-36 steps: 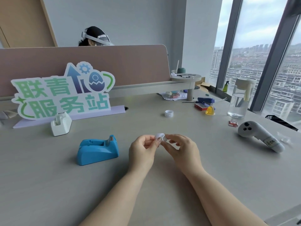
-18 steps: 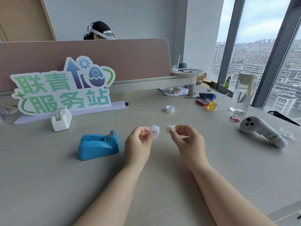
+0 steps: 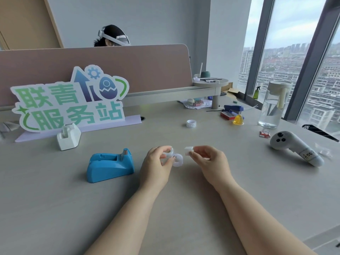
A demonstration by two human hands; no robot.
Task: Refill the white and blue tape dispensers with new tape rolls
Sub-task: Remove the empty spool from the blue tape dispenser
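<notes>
The blue tape dispenser (image 3: 110, 165) sits on the grey desk (image 3: 55, 208), left of my hands. Further back left, the small white tape dispenser (image 3: 68, 136) stands in front of the sign. My left hand (image 3: 158, 162) pinches a clear tape roll (image 3: 178, 160) between its fingertips; a second ring-shaped piece shows between thumb and forefinger. A short gap to the right, my right hand (image 3: 207, 159) grips a small white spool core (image 3: 189, 151). Another tape roll (image 3: 191, 123) lies on the desk beyond my hands.
A green and blue standing sign (image 3: 70, 100) leans on the partition (image 3: 147, 70). At the right lie a white controller (image 3: 294, 148), a water jug (image 3: 272, 105), a blue stapler (image 3: 233, 108), a yellow object (image 3: 238, 120) and a red packet (image 3: 265, 134). A person sits behind the partition.
My hands were together on the roll and core; they have pulled apart, the core coming out in my right hand and the roll staying in my left.
</notes>
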